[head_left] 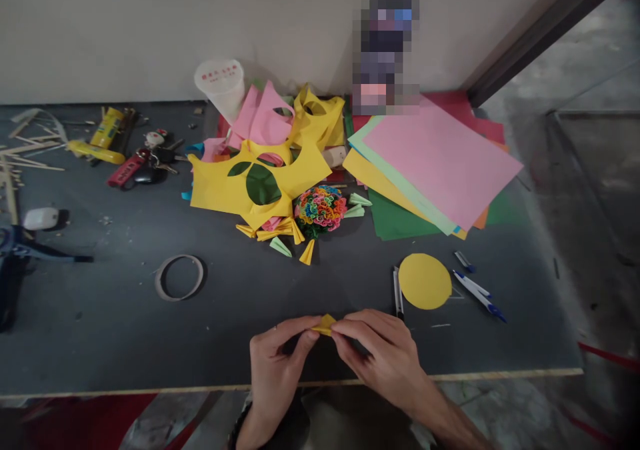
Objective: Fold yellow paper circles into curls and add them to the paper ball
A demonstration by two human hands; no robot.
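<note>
Both of my hands pinch one small folded yellow paper piece (324,325) just above the dark table (100,317), near its front edge. My left hand (277,363) grips its left end with thumb and fingers closed. My right hand (380,353) grips the right end, fingers pressed together. A yellow paper circle (425,281) lies flat to the right of my hands. Several small folded yellow and green paper cones (280,233) lie further back beside a ball of multicoloured rolled paper (321,209).
Yellow sheets with cut-out holes (220,183) and pink scraps pile at the centre back. A stack of coloured paper (435,163) lies back right. Pens (479,293) and a slim tool (397,293) flank the circle. A tape ring (179,277), keys (143,167), glue tube (97,151), plastic cup (223,90) sit left.
</note>
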